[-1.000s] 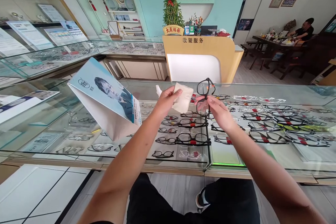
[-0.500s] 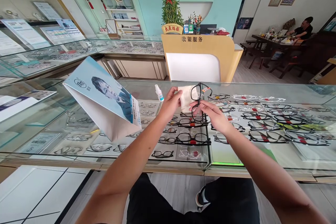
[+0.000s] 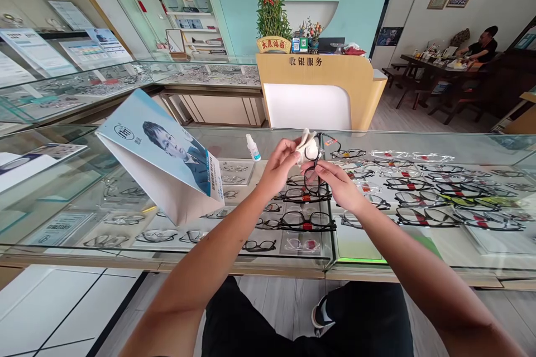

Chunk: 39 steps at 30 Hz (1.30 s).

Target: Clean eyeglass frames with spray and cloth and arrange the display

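My right hand [image 3: 337, 181] grips a pair of black-framed eyeglasses [image 3: 319, 150] near the bridge, above the glass display counter. The frame is turned on end, one lens above the other, with an orange-and-white tag on a temple. In my left hand [image 3: 280, 164] is a cream cleaning cloth [image 3: 307, 142], bunched and pressed around the upper lens. My left fingertips are partly hidden by the cloth. A small white spray bottle [image 3: 253, 148] with a blue label stands on the glass, left of my hands.
A blue folded display card [image 3: 163, 150] stands on the glass counter [image 3: 234, 136] at left. Rows of eyeglasses [image 3: 412, 184] lie under the glass. Beyond are a wooden cashier desk [image 3: 318, 72] and, far right, a person [image 3: 483, 47] at a dark table.
My left hand has moved right, bringing the cloth from beside the eyeglasses onto the upper lens. The cloth, flat before, is now bunched. My right hand keeps its hold.
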{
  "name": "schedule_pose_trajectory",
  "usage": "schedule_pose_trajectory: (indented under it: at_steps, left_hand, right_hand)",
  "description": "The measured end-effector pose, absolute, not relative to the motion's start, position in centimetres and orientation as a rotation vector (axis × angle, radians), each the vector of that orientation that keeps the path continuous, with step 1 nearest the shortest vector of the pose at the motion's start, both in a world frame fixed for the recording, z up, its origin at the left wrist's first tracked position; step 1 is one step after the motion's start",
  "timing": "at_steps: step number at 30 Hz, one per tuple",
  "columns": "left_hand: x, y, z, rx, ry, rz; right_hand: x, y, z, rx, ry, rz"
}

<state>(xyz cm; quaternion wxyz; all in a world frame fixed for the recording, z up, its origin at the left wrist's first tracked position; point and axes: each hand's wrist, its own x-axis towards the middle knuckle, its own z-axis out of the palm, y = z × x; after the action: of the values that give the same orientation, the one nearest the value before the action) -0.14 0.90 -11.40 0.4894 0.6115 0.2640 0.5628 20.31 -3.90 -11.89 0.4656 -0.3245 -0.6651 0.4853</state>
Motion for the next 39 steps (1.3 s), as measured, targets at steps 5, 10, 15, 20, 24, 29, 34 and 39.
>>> schedule_pose_trajectory:
  at_steps: [5, 10, 15, 20, 24, 29, 34, 39]
  left_hand:
    - [0.8, -0.1, -11.6, 1.602, 0.749, 1.477]
    - [0.9, -0.1, -12.0, 1.475, 0.721, 1.475]
    - [-0.3, 0.8, -11.9, 1.355, 0.673, 1.242]
    - [-0.9, 0.9, -11.3, 1.401, 0.590, 0.977]
    - [-0.3, 0.5, -10.8, 1.318, 0.408, 0.975]
    - [0.2, 0.1, -10.3, 1.299, 0.362, 0.986]
    - [0.4, -0.7, -9.8, 1.305, 0.451, 1.062]
    - [1.1, -1.5, -10.0, 1.272, 0.538, 1.184]
  right_hand:
    - [20.3, -3.8, -12.0, -0.799, -1.664, 1.174]
    - [20.2, -3.8, -12.1, -0.783, -1.709, 1.180]
    - [20.4, -4.0, -11.6, -0.739, -1.721, 1.191]
    - [20.5, -4.1, -11.2, -0.724, -1.742, 1.207]
    - [20.4, -3.8, -11.7, -0.724, -1.670, 1.321]
    - [20.3, -3.5, -12.4, -0.737, -1.611, 1.374]
    - [20.1, -3.8, -11.9, -0.688, -1.652, 1.374]
    - [19.9, -4.4, -11.4, -0.742, -1.757, 1.239]
